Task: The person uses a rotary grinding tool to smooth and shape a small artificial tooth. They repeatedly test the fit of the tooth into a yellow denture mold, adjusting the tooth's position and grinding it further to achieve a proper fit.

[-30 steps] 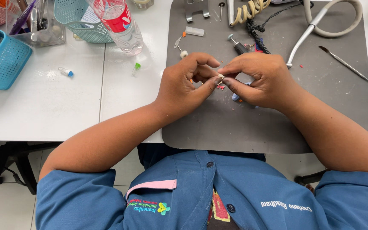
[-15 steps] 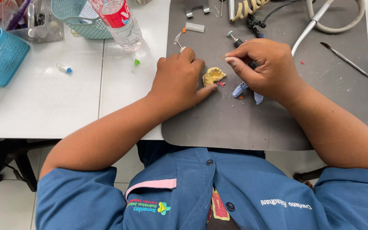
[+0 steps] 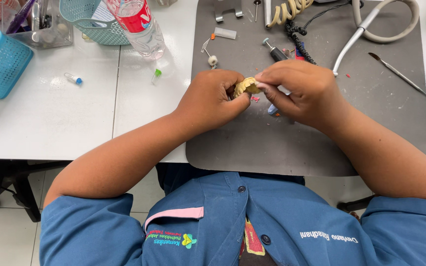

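Left hand (image 3: 213,98) curled nearly closed, fingers wrapped round a small yellowish dental cast (image 3: 246,86); right hand (image 3: 297,91) likewise curled, fingertips pinching the same cast from the other side; cast held between both hands just above the grey mat (image 3: 371,113) on the white worktop (image 3: 50,118); half a second earlier, lying lower on the mat, hands flatter and further apart.

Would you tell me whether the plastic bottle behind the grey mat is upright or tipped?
Upright: the plastic bottle stands on the white table; its top is out of frame.
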